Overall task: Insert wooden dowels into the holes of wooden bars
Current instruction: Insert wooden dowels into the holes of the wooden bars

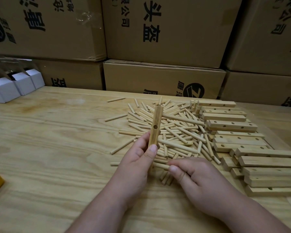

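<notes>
We are holding a wooden bar [155, 127] upright in our left hand [138, 158], thumb and fingers gripping its lower part, one open hole facing us. Our right hand [191, 175] is pinching a dowel [160, 164] at the near edge of the dowel pile [171, 132] on the worktop [57, 148]. We should be lining the dowel squarely with the hole and steadying the bar before pushing.

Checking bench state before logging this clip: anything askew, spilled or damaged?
No damage visible. The dowels lie in a loose, crisscrossed heap rather than sorted, with strays off its left edge, one far out. The bars at right are stacked unevenly, several skewed. The left hand holds one bar upright.
</notes>
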Demonstrator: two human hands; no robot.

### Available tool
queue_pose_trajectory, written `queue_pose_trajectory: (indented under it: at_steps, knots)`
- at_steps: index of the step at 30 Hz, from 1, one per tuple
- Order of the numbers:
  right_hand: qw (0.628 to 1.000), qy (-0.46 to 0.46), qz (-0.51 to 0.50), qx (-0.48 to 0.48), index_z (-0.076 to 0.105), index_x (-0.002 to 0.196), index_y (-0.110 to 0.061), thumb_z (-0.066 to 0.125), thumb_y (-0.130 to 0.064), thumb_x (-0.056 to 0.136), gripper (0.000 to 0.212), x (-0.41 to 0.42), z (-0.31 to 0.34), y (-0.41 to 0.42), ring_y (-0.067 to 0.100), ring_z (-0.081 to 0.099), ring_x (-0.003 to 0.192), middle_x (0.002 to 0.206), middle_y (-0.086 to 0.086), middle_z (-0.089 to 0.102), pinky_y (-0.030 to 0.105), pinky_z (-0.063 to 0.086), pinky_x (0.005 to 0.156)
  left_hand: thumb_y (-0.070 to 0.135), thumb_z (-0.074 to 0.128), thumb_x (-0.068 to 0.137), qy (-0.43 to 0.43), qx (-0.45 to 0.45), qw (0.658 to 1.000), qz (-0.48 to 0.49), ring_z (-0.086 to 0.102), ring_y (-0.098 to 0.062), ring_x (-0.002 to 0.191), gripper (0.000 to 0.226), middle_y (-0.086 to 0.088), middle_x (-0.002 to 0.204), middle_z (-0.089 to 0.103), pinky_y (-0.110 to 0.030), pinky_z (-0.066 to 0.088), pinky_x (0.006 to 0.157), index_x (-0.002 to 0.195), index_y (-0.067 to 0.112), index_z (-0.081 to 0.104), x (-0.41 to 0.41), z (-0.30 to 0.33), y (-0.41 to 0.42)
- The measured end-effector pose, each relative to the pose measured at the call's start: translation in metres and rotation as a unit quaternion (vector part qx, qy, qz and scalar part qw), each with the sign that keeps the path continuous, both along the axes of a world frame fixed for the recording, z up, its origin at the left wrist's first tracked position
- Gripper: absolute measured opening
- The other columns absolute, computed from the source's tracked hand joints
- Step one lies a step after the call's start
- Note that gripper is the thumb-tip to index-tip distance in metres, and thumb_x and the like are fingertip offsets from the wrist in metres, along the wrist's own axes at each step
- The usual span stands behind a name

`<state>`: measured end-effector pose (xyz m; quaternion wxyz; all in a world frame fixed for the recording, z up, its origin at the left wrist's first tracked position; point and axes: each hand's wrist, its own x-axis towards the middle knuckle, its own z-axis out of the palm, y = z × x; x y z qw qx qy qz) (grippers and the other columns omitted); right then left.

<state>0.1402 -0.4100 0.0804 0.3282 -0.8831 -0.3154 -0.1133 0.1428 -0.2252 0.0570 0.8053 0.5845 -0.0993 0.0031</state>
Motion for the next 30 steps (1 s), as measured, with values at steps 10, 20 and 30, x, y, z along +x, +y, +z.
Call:
queue_pose_trajectory:
  at_steps: [10,20,30]
  knots:
    - [0.978,0.052,-0.065,0.189,0.064,0.097,-0.034,0.077,-0.018,0.085,0.024,0.001,-0.005,0.010,0.014,0.058,0.057,0.077,-0.010,0.064,0.018,0.045,0.053,0.022,0.071,0.084,0.059,-0.091,0.991,0.078,0.065,-0.025,0.116,0.048,-0.010,0.121,0.073,-0.045,0.050,0.101,0.132,0.018,0.065,0.005,0.001,0.002]
    - [0.902,0.170,-0.077,0.390,0.073,0.096,-0.015,0.063,-0.009,0.094,0.012,0.006,0.005,0.007,0.009,0.058,0.061,0.079,-0.003,0.073,0.022,0.050,0.055,0.009,0.075,0.077,0.041,-0.122,0.989,0.066,0.072,-0.027,0.103,0.033,-0.017,0.114,0.072,-0.039,0.061,0.078,0.110,0.016,0.073,0.002,0.005,0.000]
    - [0.891,0.203,-0.110,0.391,0.079,0.087,-0.024,0.069,-0.027,0.085,0.011,0.007,0.012,0.007,0.003,0.060,0.059,0.082,0.002,0.077,0.016,0.051,0.057,0.007,0.080,0.072,0.041,-0.127,0.989,0.060,0.071,-0.025,0.094,0.029,-0.016,0.103,0.065,-0.040,0.061,0.074,0.099,0.015,0.072,-0.002,0.007,-0.002]
